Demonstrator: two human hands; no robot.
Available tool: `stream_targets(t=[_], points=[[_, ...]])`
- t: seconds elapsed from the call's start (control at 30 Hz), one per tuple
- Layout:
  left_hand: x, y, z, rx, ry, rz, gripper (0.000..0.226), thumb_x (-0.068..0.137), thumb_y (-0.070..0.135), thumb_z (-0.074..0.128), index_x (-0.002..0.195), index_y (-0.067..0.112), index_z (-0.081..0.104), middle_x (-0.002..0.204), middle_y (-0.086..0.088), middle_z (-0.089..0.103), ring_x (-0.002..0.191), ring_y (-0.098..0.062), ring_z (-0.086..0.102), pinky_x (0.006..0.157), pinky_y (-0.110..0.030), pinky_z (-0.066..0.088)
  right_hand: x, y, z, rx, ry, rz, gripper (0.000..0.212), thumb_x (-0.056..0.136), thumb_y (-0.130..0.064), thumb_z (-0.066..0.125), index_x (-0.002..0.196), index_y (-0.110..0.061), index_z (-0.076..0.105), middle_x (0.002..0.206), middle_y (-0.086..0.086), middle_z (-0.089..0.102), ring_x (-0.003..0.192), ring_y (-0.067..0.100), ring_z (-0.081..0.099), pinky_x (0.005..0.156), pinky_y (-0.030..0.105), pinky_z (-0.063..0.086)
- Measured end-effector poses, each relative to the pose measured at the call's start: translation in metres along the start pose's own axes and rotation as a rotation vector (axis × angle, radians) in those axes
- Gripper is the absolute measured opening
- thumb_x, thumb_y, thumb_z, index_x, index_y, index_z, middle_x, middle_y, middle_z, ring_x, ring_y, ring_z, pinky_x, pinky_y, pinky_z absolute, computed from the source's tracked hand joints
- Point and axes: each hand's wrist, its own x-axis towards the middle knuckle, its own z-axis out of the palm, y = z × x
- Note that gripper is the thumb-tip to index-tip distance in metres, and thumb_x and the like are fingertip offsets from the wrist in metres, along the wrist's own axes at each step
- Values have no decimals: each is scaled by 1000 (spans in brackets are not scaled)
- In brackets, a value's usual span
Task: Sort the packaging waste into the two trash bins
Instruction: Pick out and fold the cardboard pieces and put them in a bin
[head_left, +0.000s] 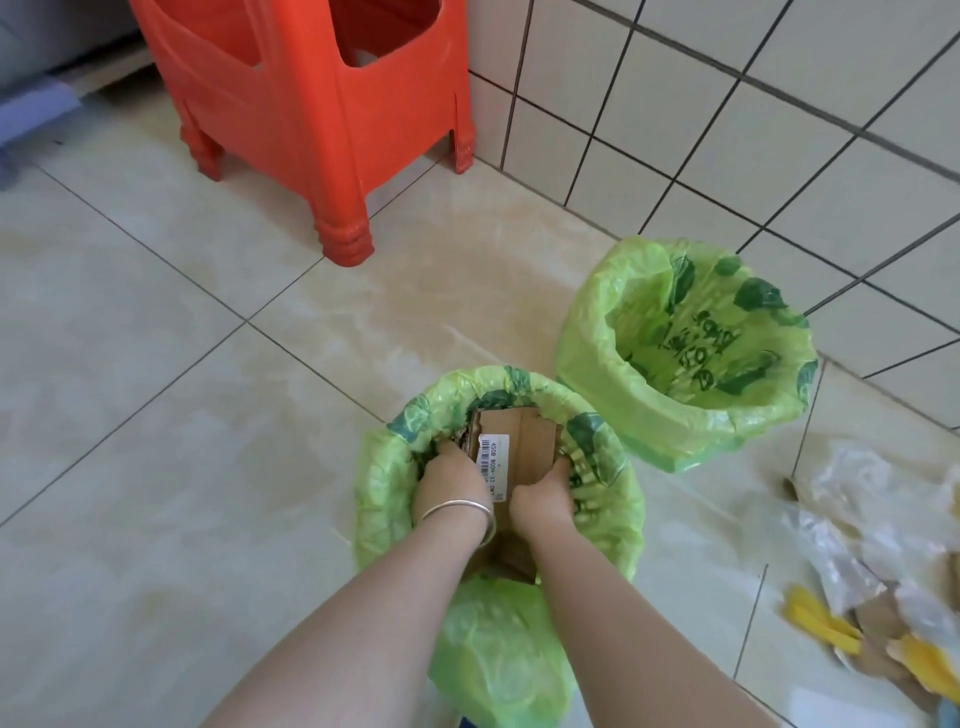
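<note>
Two bins lined with green plastic bags stand on the tiled floor. The near bin (379, 499) holds a brown cardboard box (530, 441) with a white barcode label. My left hand (449, 483), with a silver bangle on the wrist, grips the box's left side inside the bin. My right hand (543, 496) grips its right side. The far bin (613, 358), to the right by the wall, shows only its bag liner inside.
A pile of packaging waste (872, 587) lies on the floor at the right: clear plastic wrap, brown cardboard scraps and yellow pieces. A red plastic stool (317, 119) stands at the back. A white tiled wall (753, 130) runs along the right.
</note>
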Motion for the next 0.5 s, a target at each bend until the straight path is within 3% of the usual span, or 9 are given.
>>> stream_targets(t=[0.27,0.37,0.5], points=[[-27,4,-28,-18,-83,49,52,82,11,60,128,3,35,131,-16,52,120,-32,54,96,-37,46,-24,-13,-15,-29,65,41,57,83,2,52,136,-1,31,132,21,50,122,36,51,96,35,45],[-53,5,-45,59,-12,137,59,84,18,61,133,3,32,137,-16,41,123,-32,49,97,-37,44,-51,-20,-25,3,64,7,58,83,-3,55,136,1,31,133,20,50,123,35,49,97,36,44],[-94,12,-64,200,178,318,41,94,26,43,133,15,39,133,-8,42,118,-28,50,87,-38,46,-95,-27,-45,-8,145,-279,46,86,-9,51,132,-8,47,133,13,48,124,29,46,102,33,38]])
